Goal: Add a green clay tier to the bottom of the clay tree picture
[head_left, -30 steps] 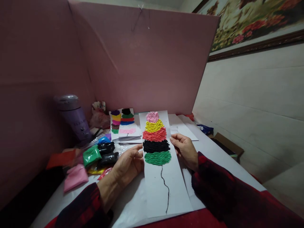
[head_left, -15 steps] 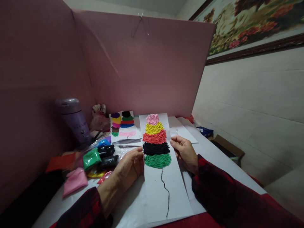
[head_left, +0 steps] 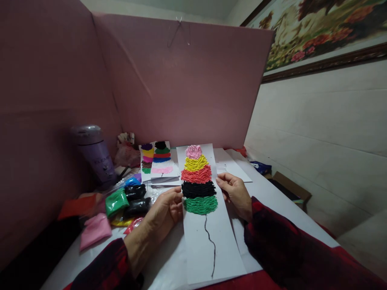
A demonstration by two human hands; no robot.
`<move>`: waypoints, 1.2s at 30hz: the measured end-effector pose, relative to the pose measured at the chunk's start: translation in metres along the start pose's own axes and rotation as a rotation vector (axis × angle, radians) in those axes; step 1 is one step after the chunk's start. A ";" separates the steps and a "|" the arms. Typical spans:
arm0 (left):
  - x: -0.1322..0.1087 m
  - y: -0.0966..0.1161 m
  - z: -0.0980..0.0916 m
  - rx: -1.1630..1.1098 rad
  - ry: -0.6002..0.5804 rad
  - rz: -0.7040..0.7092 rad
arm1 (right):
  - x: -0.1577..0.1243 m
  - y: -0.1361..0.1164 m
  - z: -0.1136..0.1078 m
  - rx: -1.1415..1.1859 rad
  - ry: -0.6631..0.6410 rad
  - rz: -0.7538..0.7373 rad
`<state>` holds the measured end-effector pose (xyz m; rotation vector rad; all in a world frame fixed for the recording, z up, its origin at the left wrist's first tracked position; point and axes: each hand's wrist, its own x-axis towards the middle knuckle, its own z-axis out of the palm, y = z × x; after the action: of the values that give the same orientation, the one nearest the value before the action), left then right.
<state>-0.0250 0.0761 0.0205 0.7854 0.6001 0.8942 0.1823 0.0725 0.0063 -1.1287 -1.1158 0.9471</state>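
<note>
A long white card (head_left: 198,245) is held up at a tilt before me. Stacked down it are textured bands of pink, yellow, red, black and green clay (head_left: 201,205), with a thin wavy dark line below them. My left hand (head_left: 166,209) grips the card's left edge near the black and green bands. On the opposite edge, my right hand (head_left: 234,192) pinches the card between thumb and fingers, some of which are hidden behind it.
Bags of coloured clay (head_left: 116,202) lie left, by a pink packet (head_left: 96,231). A purple tumbler (head_left: 98,157) stands behind them. Two finished-looking banded cards (head_left: 161,159) lean at the back. Pink panels (head_left: 187,88) enclose the table; an open cardboard box (head_left: 292,187) is at right.
</note>
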 end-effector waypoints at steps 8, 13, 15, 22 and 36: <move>0.001 -0.003 -0.001 0.014 0.030 0.038 | 0.001 0.002 0.000 0.007 -0.009 0.004; -0.002 0.001 0.007 0.002 -0.001 0.046 | 0.000 0.002 -0.001 0.004 -0.013 -0.003; -0.002 0.002 0.007 -0.003 0.015 0.037 | -0.001 0.001 -0.001 -0.001 -0.015 -0.005; 0.002 -0.001 -0.002 0.007 0.068 0.026 | 0.001 0.001 -0.001 -0.009 -0.014 -0.008; -0.001 0.000 0.003 0.023 0.019 0.032 | 0.002 0.003 -0.001 -0.008 -0.021 -0.009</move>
<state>-0.0234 0.0743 0.0225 0.8095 0.6173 0.9261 0.1834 0.0746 0.0037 -1.1212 -1.1416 0.9497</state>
